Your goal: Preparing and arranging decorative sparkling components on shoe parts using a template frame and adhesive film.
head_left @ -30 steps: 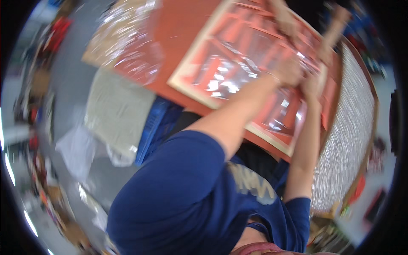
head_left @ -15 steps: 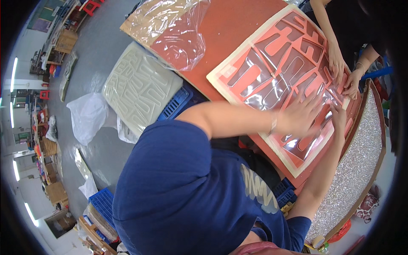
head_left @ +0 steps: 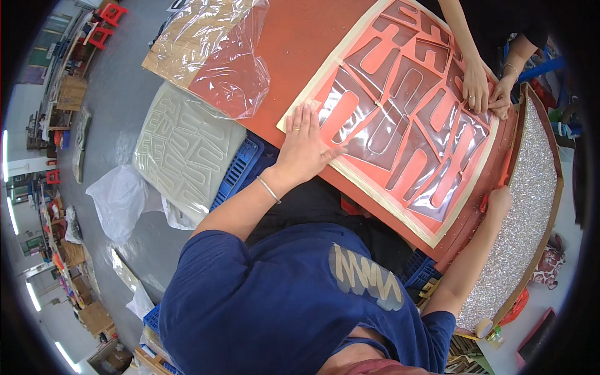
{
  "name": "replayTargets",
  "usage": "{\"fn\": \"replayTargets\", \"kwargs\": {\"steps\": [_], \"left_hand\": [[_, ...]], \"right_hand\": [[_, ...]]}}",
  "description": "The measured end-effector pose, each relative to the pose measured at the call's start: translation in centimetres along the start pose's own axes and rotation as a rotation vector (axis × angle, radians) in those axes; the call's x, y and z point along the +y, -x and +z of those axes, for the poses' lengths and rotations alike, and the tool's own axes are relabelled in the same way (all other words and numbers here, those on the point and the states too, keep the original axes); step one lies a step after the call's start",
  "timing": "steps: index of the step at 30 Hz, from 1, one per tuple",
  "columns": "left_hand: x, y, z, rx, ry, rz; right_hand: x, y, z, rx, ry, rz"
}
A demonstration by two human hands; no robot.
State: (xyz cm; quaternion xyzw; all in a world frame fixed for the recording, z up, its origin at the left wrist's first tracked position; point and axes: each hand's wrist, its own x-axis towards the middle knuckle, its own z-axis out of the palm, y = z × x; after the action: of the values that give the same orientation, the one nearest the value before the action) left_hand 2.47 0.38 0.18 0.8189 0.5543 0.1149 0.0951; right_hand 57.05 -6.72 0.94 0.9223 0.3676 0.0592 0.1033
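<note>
A flat panel with a cream border lies on the red-brown table; shiny clear sheet pieces with elongated cutouts cover its pink-red face. My left hand rests flat on the panel's left corner, fingers extended, a ring and a bracelet on it. At the table's right edge my right hand is closed, just off the panel. A slim orange-red piece shows at that fist; what the fingers hold is mostly hidden. Across the panel, another person's two hands touch its far right edge.
Crumpled clear plastic film covers cardboard at the table's far left. A wrapped stack of pale cutout sheets sits over a blue crate. White plastic bags lie on the grey floor. A long glittery silver panel stands along the right.
My left hand has swept from the panel's middle to its left corner. My right hand has left the panel's right edge, coming nearer to me along the table edge.
</note>
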Motion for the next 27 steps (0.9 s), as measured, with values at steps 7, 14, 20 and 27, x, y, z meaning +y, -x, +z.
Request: {"fn": "replayTargets", "kwargs": {"steps": [7, 14, 20, 27], "left_hand": [[6.8, 2.2, -2.4, -0.188, 1.551, -0.127], [7.8, -0.9, -0.4, -0.744, 2.150, -0.388], [7.2, -0.2, -1.5, -0.903, 2.056, -0.275], [7.1, 0.7, -1.6, -0.682, 1.543, -0.398]], "right_hand": [[-13.3, 17.1, -7.0, 0.117, -0.725, -0.679], [-18.9, 21.8, -12.3, -0.160, -1.038, -0.818], [-22.3, 16.0, -12.5, -0.646, -1.658, -0.350], [-23.9, 7.2, -9.2, -0.776, -1.520, -0.358]]}}
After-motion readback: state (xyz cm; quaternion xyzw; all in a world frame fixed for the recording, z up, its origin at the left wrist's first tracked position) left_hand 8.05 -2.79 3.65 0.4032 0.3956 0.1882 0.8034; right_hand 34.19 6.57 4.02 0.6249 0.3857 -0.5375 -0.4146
